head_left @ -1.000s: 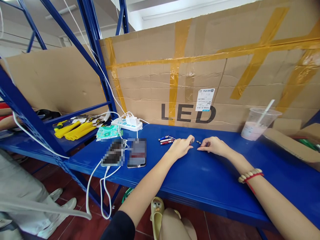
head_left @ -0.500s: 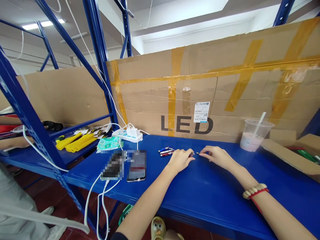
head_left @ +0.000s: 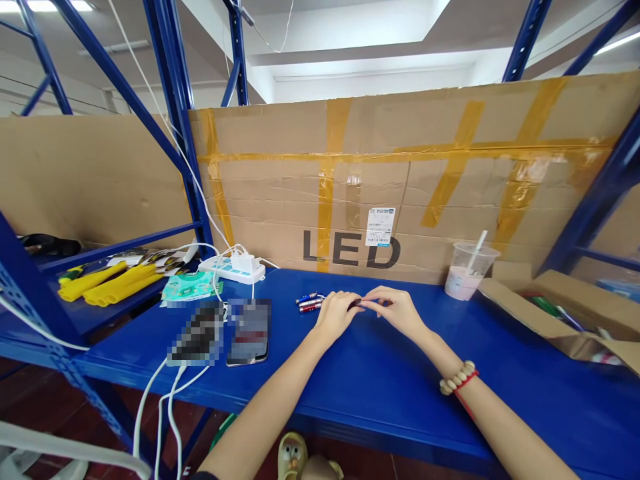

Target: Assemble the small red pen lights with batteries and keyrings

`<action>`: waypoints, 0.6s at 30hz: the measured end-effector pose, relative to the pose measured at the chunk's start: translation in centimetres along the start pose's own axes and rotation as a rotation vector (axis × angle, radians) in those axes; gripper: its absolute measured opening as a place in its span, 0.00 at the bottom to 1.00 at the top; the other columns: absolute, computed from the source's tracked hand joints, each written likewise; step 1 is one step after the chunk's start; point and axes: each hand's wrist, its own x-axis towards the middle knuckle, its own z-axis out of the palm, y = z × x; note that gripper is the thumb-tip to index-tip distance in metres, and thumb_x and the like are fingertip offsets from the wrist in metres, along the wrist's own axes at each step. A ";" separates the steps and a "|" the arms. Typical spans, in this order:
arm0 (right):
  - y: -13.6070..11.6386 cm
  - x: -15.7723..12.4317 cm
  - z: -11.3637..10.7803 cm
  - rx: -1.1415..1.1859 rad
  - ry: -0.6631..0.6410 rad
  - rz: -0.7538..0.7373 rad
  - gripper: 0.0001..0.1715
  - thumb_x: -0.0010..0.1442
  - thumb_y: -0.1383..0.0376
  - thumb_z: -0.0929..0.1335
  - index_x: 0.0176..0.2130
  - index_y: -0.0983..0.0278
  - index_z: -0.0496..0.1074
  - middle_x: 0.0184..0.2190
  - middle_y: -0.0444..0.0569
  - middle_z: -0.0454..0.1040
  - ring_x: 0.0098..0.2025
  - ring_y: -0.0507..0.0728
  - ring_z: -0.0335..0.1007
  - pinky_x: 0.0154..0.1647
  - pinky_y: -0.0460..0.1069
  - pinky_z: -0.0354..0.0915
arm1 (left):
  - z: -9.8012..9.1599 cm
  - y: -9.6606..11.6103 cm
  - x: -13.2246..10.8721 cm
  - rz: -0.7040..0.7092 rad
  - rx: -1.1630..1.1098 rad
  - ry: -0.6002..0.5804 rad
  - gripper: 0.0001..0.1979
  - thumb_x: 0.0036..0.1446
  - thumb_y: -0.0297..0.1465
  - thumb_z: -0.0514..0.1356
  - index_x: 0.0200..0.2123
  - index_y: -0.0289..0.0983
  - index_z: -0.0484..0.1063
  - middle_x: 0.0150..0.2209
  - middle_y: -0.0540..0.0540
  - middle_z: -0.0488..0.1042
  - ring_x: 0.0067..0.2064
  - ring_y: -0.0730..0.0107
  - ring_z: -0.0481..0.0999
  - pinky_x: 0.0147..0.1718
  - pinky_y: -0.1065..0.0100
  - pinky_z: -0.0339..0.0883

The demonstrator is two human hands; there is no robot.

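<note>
My left hand is closed around a small dark tube, whose end shows past the fingertips. The tube's exact kind is too small to tell. My right hand pinches thumb and forefinger together at that same end, touching or nearly touching it. What sits in this pinch is hidden by the fingers. Left of my left hand, several slim red and blue metal tubes with silver parts lie together on the blue table, partly covered by the hand.
A phone and a blurred dark device lie at left, wired to a white power strip. Yellow-handled tools lie further left. A plastic cup with a straw and an open carton stand at right. Taped cardboard forms the back.
My right hand has moved in against my left fingertips. A tiny brass-coloured piece, seen by my right fingertips before, is out of sight now. The view has turned right.
</note>
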 end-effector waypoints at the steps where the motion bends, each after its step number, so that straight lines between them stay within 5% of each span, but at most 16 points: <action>1: 0.1 0.0 0.0 -0.003 -0.006 0.002 0.13 0.53 0.56 0.67 0.29 0.63 0.74 0.30 0.46 0.72 0.18 0.46 0.62 0.22 0.45 0.62 | 0.0 0.0 0.0 0.009 0.005 -0.004 0.08 0.55 0.34 0.55 0.38 0.39 0.70 0.36 0.52 0.74 0.39 0.70 0.70 0.36 0.68 0.56; 18: 0.0 -0.1 -0.1 -0.241 -0.221 0.029 0.16 0.56 0.54 0.62 0.31 0.61 0.73 0.35 0.45 0.71 0.24 0.47 0.64 0.27 0.44 0.62 | 0.3 -0.2 -0.3 0.077 0.200 -0.101 0.12 0.59 0.36 0.50 0.37 0.38 0.69 0.35 0.49 0.73 0.37 0.69 0.68 0.37 0.66 0.55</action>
